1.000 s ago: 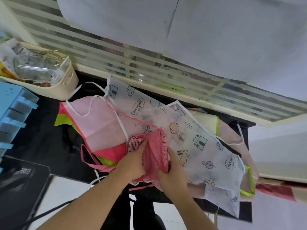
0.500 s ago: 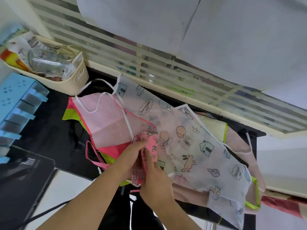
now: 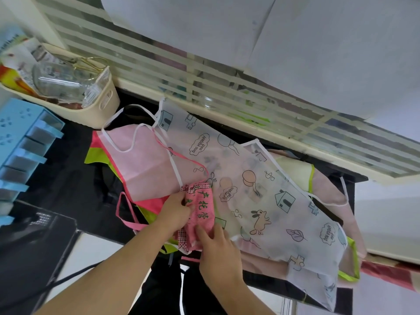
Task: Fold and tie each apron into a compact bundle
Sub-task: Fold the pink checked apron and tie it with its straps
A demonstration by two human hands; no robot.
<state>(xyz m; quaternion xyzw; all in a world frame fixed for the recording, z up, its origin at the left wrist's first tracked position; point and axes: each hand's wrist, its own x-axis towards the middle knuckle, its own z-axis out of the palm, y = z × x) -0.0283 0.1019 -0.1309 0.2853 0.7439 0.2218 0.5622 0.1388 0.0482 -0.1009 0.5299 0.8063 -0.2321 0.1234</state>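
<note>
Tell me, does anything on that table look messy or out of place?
Yes. The aprons lie in a loose, overlapping heap, and the printed white apron hangs over the table's front edge. A glass jar lies tipped in the cream basket.
</note>
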